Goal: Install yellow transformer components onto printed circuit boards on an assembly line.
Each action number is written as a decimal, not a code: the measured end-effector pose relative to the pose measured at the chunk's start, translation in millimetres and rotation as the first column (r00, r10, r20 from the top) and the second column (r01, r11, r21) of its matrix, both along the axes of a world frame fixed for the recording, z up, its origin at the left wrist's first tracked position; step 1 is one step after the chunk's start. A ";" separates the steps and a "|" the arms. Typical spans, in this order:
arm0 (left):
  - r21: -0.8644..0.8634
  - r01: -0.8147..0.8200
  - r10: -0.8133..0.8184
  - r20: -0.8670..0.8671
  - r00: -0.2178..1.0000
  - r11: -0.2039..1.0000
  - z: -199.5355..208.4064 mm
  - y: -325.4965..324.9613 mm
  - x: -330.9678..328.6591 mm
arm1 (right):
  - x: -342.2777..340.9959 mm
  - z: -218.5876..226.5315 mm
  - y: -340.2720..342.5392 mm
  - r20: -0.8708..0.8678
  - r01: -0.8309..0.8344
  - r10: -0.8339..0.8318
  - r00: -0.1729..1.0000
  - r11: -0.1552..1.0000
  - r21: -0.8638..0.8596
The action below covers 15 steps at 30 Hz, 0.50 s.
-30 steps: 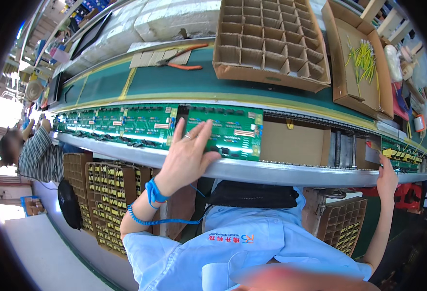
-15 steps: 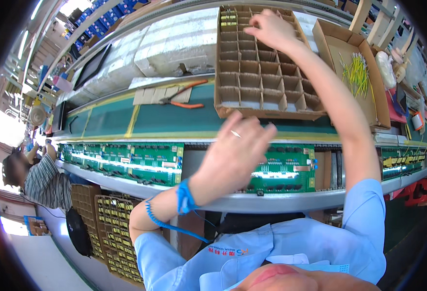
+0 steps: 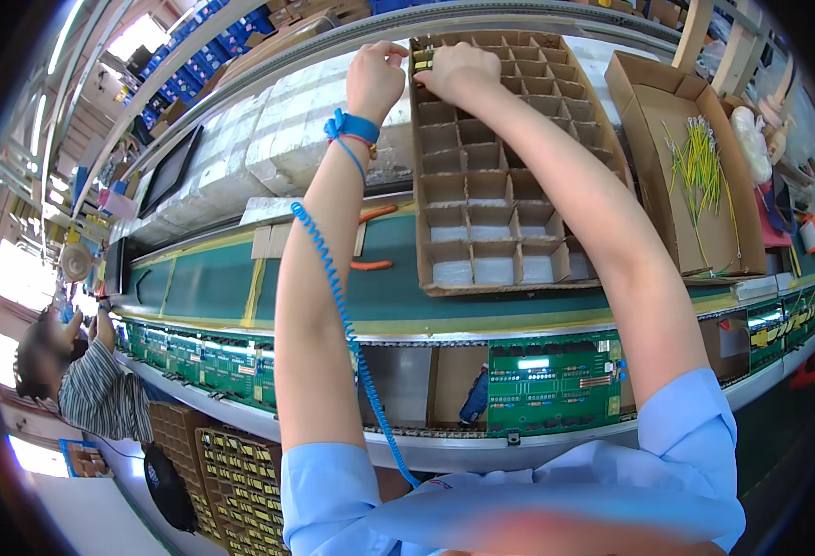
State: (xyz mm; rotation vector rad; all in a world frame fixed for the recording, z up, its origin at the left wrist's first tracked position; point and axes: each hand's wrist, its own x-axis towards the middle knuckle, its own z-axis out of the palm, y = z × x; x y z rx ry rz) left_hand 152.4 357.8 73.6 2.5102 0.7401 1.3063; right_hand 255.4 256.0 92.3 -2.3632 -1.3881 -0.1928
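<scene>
Both hands reach to the far end of the brown cardboard tray with square divider cells [image 3: 495,176] on the table [image 3: 222,278] — the left hand [image 3: 375,79] and right hand [image 3: 458,69] pinched at its far-left cells. What either grasps is too small to tell. A green circuit board [image 3: 555,380] lies near, below the tray.

The right hand [image 3: 452,72] is covering whatever sits in the far-corner cells of the cardboard divider tray [image 3: 500,167], so the contents aren't showing. The left hand [image 3: 376,79] is curling its fingertips out of sight. The bottom edge is chopping off a blurred pinkish patch, and the coworker's [image 3: 92,389] face is blurring out too.
</scene>
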 end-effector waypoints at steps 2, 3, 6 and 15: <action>-0.038 -0.018 0.018 0.005 1.000 0.999 -7.6 15.8 20.6 | -2.9 -2.6 -4.0 -0.038 -0.032 0.033 0.999 0.999 0.035; -0.011 -0.131 0.130 -0.103 0.986 0.991 -10.7 26.7 23.9 | -7.4 -3.7 -4.9 -0.061 -0.067 0.074 0.995 0.992 0.103; -0.405 -0.146 0.051 -0.236 0.970 0.903 -12.8 31.7 47.8 | 14.7 -32.2 0.2 -0.016 -0.096 0.108 0.994 0.940 0.326; -0.426 -0.150 0.030 -0.276 0.961 0.892 -1.2 18.4 65.7 | 58.3 -32.4 -32.4 -0.144 -0.082 0.280 0.949 0.662 0.745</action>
